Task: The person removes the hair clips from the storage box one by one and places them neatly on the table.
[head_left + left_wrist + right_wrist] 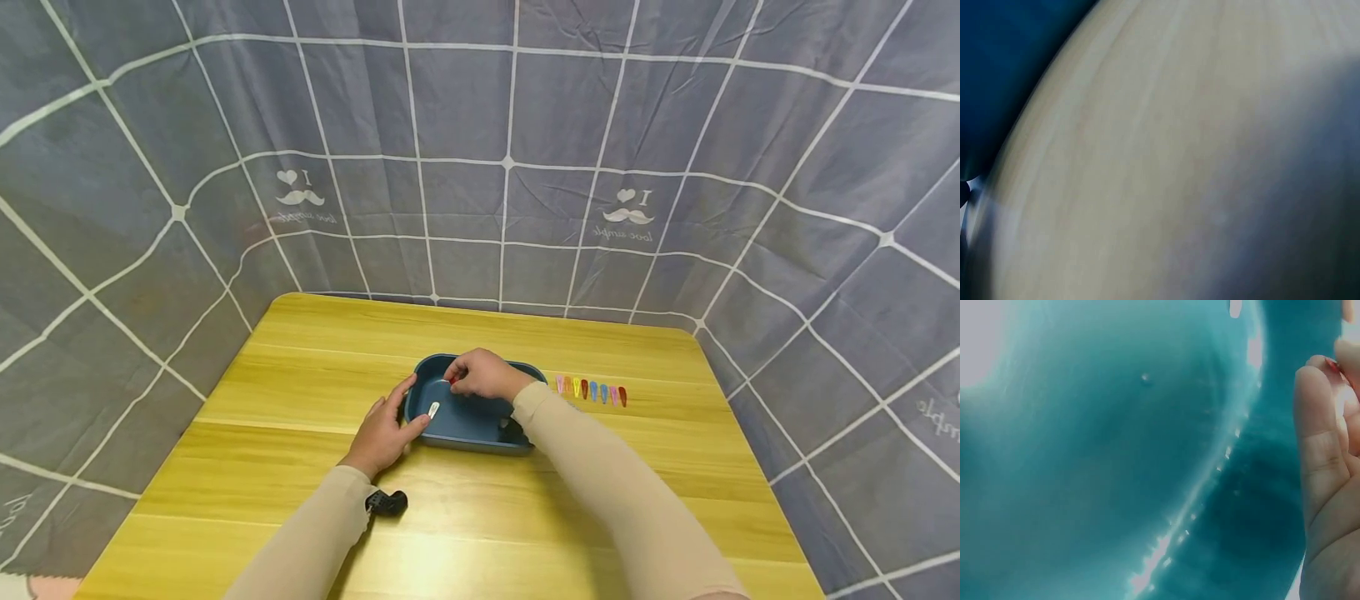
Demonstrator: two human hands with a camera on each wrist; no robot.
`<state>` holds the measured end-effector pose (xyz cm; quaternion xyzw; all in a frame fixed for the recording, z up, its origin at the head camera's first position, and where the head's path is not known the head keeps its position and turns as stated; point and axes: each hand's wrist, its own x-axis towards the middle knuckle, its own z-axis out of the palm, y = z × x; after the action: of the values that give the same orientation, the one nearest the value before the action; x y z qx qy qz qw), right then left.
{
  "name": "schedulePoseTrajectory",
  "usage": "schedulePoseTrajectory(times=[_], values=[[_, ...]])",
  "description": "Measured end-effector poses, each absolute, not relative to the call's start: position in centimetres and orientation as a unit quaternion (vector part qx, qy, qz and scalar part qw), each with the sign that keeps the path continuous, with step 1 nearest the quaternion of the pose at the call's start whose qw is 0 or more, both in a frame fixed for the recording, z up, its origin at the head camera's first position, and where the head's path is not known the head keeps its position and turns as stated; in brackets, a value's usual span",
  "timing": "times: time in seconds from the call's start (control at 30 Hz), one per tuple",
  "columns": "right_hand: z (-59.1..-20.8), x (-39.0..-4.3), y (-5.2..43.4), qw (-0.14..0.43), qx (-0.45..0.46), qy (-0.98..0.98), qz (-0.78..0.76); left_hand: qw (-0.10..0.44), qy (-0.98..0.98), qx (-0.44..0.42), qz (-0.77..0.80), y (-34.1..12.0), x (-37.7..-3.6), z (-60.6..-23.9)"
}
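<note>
Right hand [486, 375] pinches a red clip [453, 380] over the blue tray [468, 429] mid-frame; left hand [386, 429], fingers relaxed, steadies its rim on the worktop [300, 392].

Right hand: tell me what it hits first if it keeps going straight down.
Probably the floor of the blue tray: the right hand, pinching a red clip, hangs over it. Depth is unclear.

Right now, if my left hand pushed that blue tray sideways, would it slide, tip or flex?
The blue tray would probably slide: it sits flat and low on the smooth wooden table. Tipping seems unlikely given its wide, shallow shape. It looks like rigid plastic, probably light, so the left hand at its rim likely steadies it.
</note>
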<state>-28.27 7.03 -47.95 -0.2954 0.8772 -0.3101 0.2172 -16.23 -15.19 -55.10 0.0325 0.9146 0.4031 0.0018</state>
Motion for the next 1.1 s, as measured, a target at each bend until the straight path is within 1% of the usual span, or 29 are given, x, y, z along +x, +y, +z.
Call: schedulePoseTrajectory(times=[0.23, 0.53, 0.77, 1.1], values=[[-46.5, -27.8, 8.6, 0.216, -0.272, 0.869, -0.353, -0.002, 0.916, 0.029, 0.401, -15.1, -16.3, -55.5], [-45.4, -27.8, 11.9, 0.188, -0.250, 0.876, -0.368, 0.004, 0.915, 0.028, 0.402, -15.2, -16.2, -55.5], [-44.1, -28.0, 15.9, 0.159, -0.229, 0.881, -0.382, -0.002, 0.915, 0.036, 0.403, -15.2, -16.3, -55.4], [-43.4, -27.7, 22.2, 0.136, -0.179, 0.895, -0.386, 0.001, 0.914, 0.041, 0.403, -15.3, -16.2, -55.4]])
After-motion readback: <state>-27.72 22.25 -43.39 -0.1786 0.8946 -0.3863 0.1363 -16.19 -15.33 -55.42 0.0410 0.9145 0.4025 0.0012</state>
